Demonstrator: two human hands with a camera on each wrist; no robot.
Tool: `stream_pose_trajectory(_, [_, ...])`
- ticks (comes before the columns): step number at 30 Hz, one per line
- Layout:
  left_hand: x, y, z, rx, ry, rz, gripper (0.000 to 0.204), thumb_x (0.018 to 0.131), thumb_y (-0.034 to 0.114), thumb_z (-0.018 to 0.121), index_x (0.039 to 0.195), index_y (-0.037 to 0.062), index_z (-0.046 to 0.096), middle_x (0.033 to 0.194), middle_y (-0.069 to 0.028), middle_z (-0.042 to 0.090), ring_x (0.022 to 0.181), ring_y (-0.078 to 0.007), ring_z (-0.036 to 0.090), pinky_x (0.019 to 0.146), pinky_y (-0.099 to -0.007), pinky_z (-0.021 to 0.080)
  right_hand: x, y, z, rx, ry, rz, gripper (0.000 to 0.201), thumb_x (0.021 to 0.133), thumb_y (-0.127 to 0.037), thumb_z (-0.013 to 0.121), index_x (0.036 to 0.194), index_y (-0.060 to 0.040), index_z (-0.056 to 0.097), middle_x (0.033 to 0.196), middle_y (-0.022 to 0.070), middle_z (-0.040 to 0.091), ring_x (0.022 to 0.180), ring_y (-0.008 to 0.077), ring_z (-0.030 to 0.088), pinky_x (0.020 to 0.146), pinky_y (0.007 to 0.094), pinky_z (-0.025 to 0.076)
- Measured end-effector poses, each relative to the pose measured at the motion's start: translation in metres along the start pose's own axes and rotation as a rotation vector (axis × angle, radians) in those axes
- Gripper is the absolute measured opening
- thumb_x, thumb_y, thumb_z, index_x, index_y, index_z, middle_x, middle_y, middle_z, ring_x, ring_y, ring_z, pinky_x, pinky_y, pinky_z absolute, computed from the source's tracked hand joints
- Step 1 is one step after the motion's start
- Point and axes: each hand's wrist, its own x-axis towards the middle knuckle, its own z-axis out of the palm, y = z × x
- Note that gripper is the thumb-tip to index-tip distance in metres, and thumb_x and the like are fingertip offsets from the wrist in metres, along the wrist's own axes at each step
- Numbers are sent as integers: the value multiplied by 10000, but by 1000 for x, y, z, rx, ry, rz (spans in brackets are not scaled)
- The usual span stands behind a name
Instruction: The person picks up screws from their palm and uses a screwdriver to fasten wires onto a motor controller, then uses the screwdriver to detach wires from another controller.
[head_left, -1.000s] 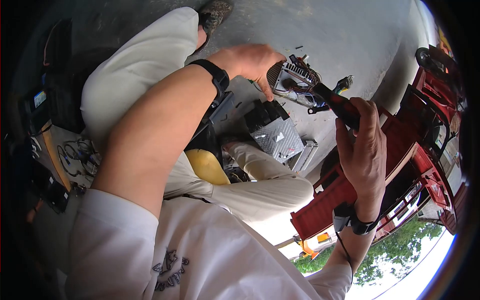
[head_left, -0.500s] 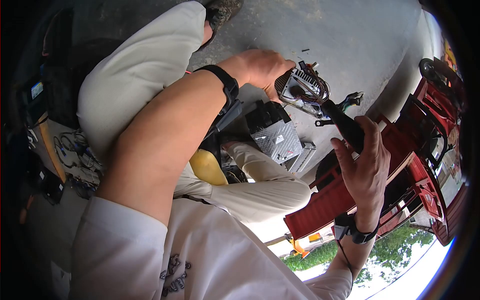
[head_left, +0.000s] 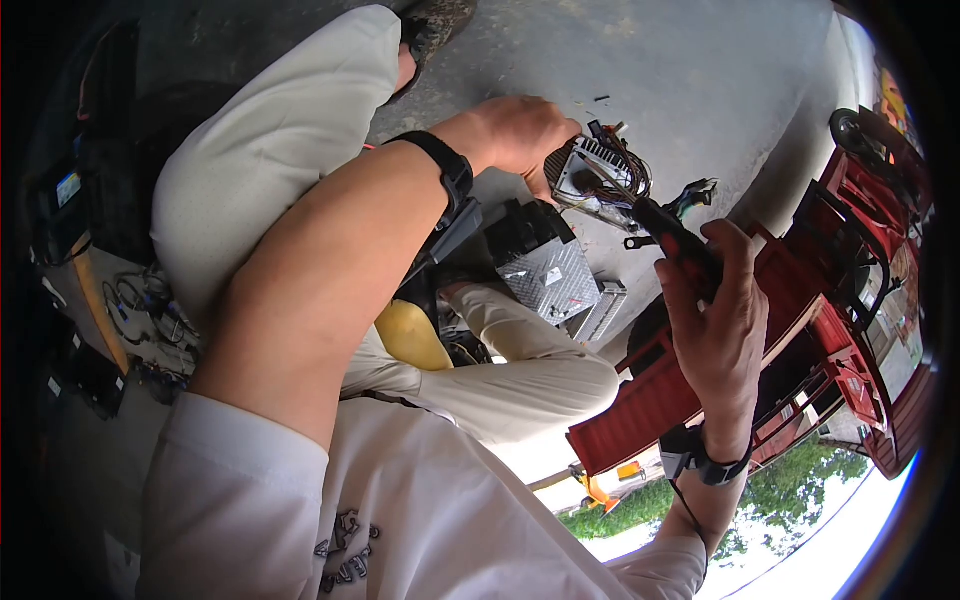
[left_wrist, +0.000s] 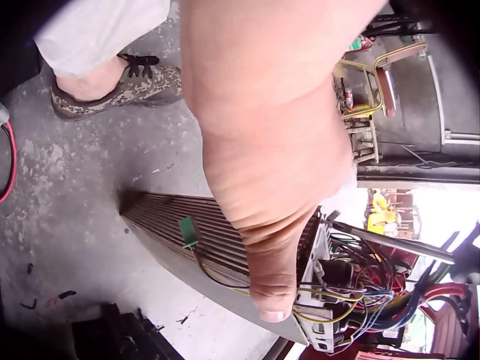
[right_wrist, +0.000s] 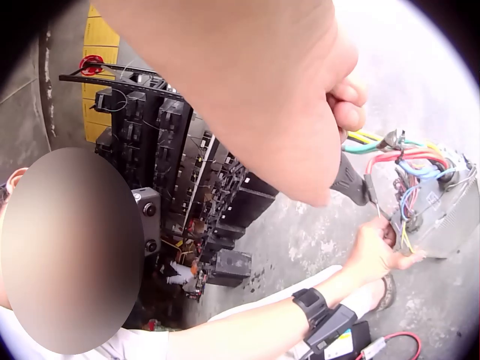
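Observation:
A finned metal box [left_wrist: 217, 300] with a bundle of wires [head_left: 638, 180] at one end stands on the floor. My left hand [head_left: 512, 137] grips its finned side. In the left wrist view, the thumb [left_wrist: 272, 285] presses on the fins beside a thin cable with a green tag [left_wrist: 187, 231]. My right hand [head_left: 722, 325] holds a screwdriver [head_left: 682, 246] by its black and red handle. The shaft [left_wrist: 382, 238] points at the wired end, its tip hidden among the wires. Part of that hand's grip is hidden behind the handle in the head view.
Near my leg lie a grey box with a patterned top [head_left: 550, 278] and a vented metal case [head_left: 600, 312]. A red vehicle [head_left: 640, 410] stands at the right. Loose cables [head_left: 145, 305] lie at the left. Stacked dark equipment [right_wrist: 225, 210] shows in the right wrist view.
The screwdriver's handle has turned in my right hand: red, then black, then red shows. That hand sits slightly lower in view. My left hand keeps its hold on the box.

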Motion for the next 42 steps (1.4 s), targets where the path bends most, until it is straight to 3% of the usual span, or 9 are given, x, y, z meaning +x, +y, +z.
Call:
stream_pose_trajectory(6, [0,-3,8,3,16,-8,889,512,417,965,1243,62,604,940,-203,732,956,-393,713,846,-462,569,-3,5,-2,-57,19,-184,338,889,-121,775,1119,-43,540,805,137,679,693,314,710,565,385,521])
stream_pose_trajectory(12, [-3,2,3,44,-1,-6,880,522,405,963,1240,55,594,923,-205,732,949,-394,712,834,-468,568,-3,7,-4,-100,-67,105,357,902,-106,753,1171,-49,525,810,150,672,734,348,699,579,403,513])
stream_pose_trajectory(19, [2,5,0,35,-6,-23,846,526,386,973,1213,44,617,916,-205,733,951,-390,714,837,-463,563,-3,3,2,2,85,-98,306,952,-175,705,1176,-50,538,810,175,671,700,375,683,555,414,497])
stream_pose_trajectory(26, [8,17,-40,-29,-374,-142,837,540,475,976,1188,30,690,918,-146,754,869,-327,723,765,-410,546,0,2,2,-148,111,84,300,956,-246,722,1094,-42,550,669,156,640,605,375,654,536,434,487])
stream_pose_trajectory(30, [6,14,-39,-100,-157,-193,802,634,487,933,1272,68,688,780,-104,674,739,-260,654,688,-394,506,-2,-4,6,-88,115,183,300,957,-195,713,1139,-38,532,738,170,666,663,376,677,585,437,508])
stream_pose_trajectory(32, [5,7,-29,-21,3,-34,677,700,410,911,1260,93,700,723,-87,624,684,-238,618,654,-377,490,-5,-3,11,128,250,6,322,954,-131,697,1192,-38,501,823,176,687,739,380,696,644,432,525])
stream_pose_trajectory(37, [1,13,-29,-65,46,-9,515,766,294,872,1219,100,720,707,-78,620,643,-218,582,630,-371,474,-6,-3,8,133,197,-26,350,945,-94,691,1218,-37,480,886,180,691,804,370,709,690,430,536])
stream_pose_trajectory(39, [2,18,-31,-102,39,-15,479,778,264,864,1205,97,725,702,-76,617,634,-213,573,625,-371,472,-6,-8,6,-12,75,158,367,940,-87,698,1234,-45,483,940,184,683,829,352,712,676,439,539])
stream_pose_trajectory(42, [6,20,-29,-111,25,-16,427,792,230,851,1180,93,737,677,-75,605,621,-202,567,618,-367,468,-5,-5,1,-119,24,154,385,929,-81,708,1249,-51,495,969,168,686,816,342,715,643,439,540])
